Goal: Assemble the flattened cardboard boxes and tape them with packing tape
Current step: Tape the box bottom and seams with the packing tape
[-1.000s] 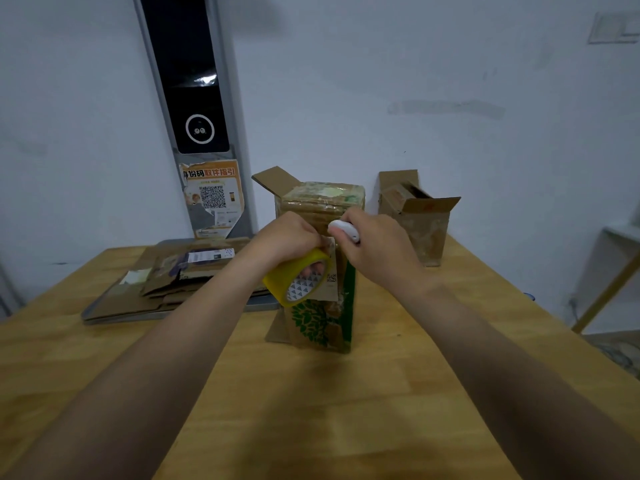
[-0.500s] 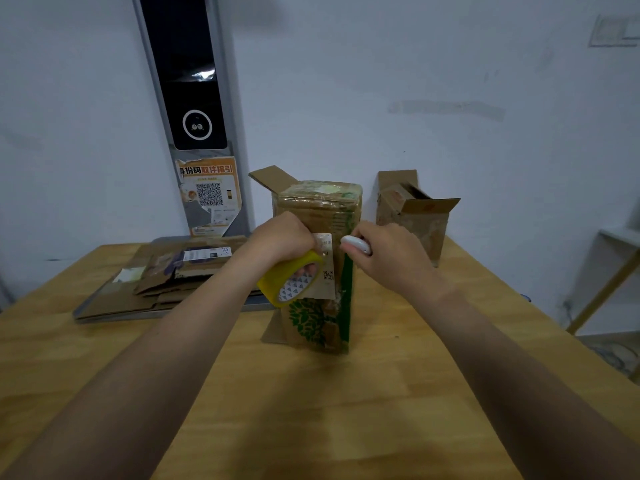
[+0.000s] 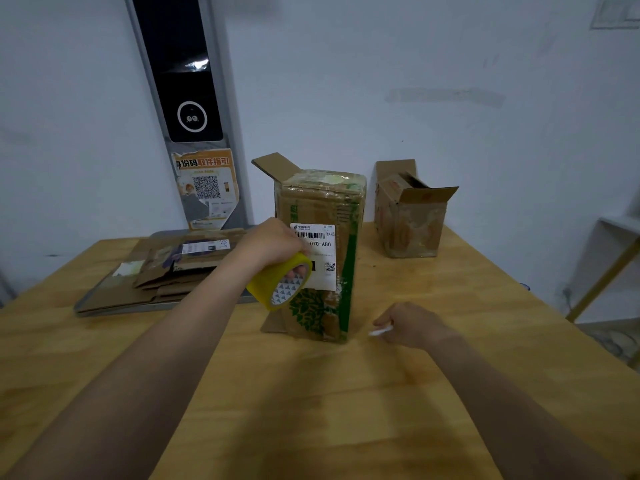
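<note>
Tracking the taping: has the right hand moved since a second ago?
Yes: the right hand dropped from the box's upper front to the table beside its base.

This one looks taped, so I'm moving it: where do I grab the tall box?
Clasp the tall box across its side walls just below the taped top, from the near side. It stands upright and narrow; avoid the loose flap at upper left. Free a hand first: the left hand holds the tape roll, the right hand a white tool.

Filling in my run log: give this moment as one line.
left hand: grips yellow tape roll at upright box | right hand: holds white tool, low beside box
</note>
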Available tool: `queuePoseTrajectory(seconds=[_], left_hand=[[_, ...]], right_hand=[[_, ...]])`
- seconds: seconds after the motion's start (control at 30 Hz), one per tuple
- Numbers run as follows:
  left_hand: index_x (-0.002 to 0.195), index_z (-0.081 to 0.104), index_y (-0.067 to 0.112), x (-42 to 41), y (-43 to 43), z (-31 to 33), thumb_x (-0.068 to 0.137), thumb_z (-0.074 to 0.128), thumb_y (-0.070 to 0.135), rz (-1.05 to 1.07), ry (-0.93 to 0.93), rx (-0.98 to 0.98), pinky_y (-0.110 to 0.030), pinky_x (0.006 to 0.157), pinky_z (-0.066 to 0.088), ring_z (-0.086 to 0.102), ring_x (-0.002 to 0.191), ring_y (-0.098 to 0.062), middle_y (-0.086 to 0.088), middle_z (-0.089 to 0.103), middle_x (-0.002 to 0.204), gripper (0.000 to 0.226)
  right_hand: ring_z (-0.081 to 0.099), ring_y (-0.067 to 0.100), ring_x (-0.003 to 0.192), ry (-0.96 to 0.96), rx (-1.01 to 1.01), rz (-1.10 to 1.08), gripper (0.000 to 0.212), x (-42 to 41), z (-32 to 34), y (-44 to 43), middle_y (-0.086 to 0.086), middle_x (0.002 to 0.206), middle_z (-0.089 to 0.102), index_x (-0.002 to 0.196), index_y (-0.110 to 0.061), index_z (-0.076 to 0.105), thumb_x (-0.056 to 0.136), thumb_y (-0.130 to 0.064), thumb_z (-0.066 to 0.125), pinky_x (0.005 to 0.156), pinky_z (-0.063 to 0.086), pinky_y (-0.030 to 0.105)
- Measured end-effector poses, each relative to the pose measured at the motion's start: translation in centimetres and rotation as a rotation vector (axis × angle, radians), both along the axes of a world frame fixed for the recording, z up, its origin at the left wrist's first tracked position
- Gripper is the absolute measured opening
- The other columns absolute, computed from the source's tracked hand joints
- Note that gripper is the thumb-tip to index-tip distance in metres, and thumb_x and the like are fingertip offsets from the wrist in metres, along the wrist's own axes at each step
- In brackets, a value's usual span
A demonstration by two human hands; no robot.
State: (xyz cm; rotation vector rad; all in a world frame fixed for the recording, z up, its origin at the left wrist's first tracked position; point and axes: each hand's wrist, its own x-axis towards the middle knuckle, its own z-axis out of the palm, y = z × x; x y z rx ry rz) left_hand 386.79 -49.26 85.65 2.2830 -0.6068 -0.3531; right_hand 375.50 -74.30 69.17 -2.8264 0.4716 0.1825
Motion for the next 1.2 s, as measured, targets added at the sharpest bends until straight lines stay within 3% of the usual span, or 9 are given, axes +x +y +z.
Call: queuePoseTrajectory(seconds=[0.1, 0.23, 0.3, 0.43, 0.77, 0.9, 1.0, 1.1, 1.2], left_hand=[[0.091, 0.080, 0.006, -0.2, 0.4, 0.2, 0.097, 0.070, 0.026, 0.005, 0.010, -0.051, -0.025, 0.054, 0.058, 0.069, 0.050, -0.017, -0.012, 0.077, 0.072, 0.024], [0.095, 0.080, 0.009, -0.4, 0.9, 0.1, 0.097, 0.070, 0.029, 0.021, 0.016, -0.093, -0.019, 0.046, 0.053, 0.067, 0.046, -0.012, -0.009, 0.077, 0.070, 0.023], [0.090, 0.082, 0.017, -0.3, 1.0, 0.0, 0.096, 0.070, 0.035, 0.035, -0.056, -0.057, -0.011, 0.039, 0.044, 0.063, 0.042, -0.002, 0.001, 0.074, 0.062, 0.022], [0.091, 0.080, 0.016, -0.4, 1.3, 0.1, 0.096, 0.070, 0.032, 0.014, -0.005, -0.047, -0.015, 0.041, 0.048, 0.066, 0.044, -0.008, 0.003, 0.074, 0.062, 0.020], [0.101, 0.078, 0.011, 0.1, 2.4, -0.4, 0.096, 0.071, 0.027, 0.018, 0.073, -0.067, -0.020, 0.047, 0.053, 0.066, 0.047, -0.011, -0.012, 0.078, 0.077, 0.018], [0.102, 0.078, 0.014, 0.5, 4.1, -0.7, 0.094, 0.069, 0.034, 0.070, -0.095, 0.059, -0.022, 0.054, 0.056, 0.065, 0.051, -0.008, -0.002, 0.073, 0.084, 0.022], [0.104, 0.077, 0.006, 0.3, 5.0, -0.5, 0.098, 0.062, 0.030, 0.141, 0.082, -0.199, -0.032, 0.063, 0.061, 0.068, 0.053, -0.017, -0.012, 0.078, 0.075, 0.029], [0.139, 0.046, 0.005, -1.0, 5.0, 0.5, 0.105, 0.055, 0.026, 0.212, 0.443, -0.682, -0.038, 0.059, 0.059, 0.071, 0.063, -0.031, -0.028, 0.076, 0.095, 0.041], [0.147, 0.032, 0.014, -2.5, 4.2, 0.7, 0.104, 0.059, 0.031, 0.234, 0.480, -0.779, -0.054, 0.071, 0.063, 0.076, 0.081, -0.041, -0.029, 0.072, 0.112, 0.053]], right_hand=[[0.062, 0.022, 0.118, -0.113, 0.027, -0.030, 0.045, 0.9, 3.5, 0.0, 0.000, 0.134, 0.063, 0.140, -0.031, 0.061, 0.097, -0.037, 0.067, 0.089, 0.049, 0.033], [0.059, 0.016, 0.114, -0.994, 0.122, -0.041, 0.036, 1.7, 11.1, 1.8, 0.002, 0.123, 0.065, 0.132, -0.021, 0.065, 0.106, -0.035, 0.045, 0.087, 0.044, 0.030], [0.048, 0.008, 0.124, -1.136, 0.209, 0.064, 0.045, 2.4, 14.5, 3.2, -0.004, 0.135, 0.056, 0.141, -0.028, 0.058, 0.107, -0.047, 0.035, 0.094, 0.038, 0.026], [0.033, 0.019, 0.132, -0.901, 0.069, 0.216, 0.049, 4.4, 15.8, 5.2, -0.009, 0.148, 0.046, 0.144, -0.040, 0.052, 0.103, -0.061, 0.034, 0.099, 0.035, 0.036], [0.040, 0.019, 0.117, -1.003, 0.088, 0.253, 0.070, 5.2, 13.8, 5.0, -0.011, 0.140, 0.052, 0.138, -0.033, 0.053, 0.077, -0.056, 0.079, 0.096, 0.045, 0.042], [0.041, 0.018, 0.120, -0.934, 0.043, 0.252, 0.076, 4.3, 14.5, 4.9, -0.009, 0.138, 0.053, 0.138, -0.030, 0.054, 0.075, -0.066, 0.073, 0.095, 0.042, 0.037], [0.044, 0.016, 0.106, -0.944, 0.016, 0.265, 0.060, 4.3, 16.6, 5.7, -0.008, 0.109, 0.062, 0.108, -0.024, 0.068, 0.089, -0.076, 0.044, 0.082, 0.039, 0.032], [0.044, 0.027, 0.112, -0.989, 0.134, 0.102, 0.049, 5.8, 20.0, 6.1, -0.009, 0.088, 0.061, 0.069, -0.023, 0.063, 0.103, -0.053, 0.045, 0.085, 0.033, 0.040], [0.044, 0.032, 0.131, -0.643, 0.143, -0.031, 0.034, 7.6, 22.9, 5.3, -0.002, 0.116, 0.063, 0.104, -0.024, 0.069, 0.096, -0.056, 0.058, 0.101, 0.036, 0.041]])
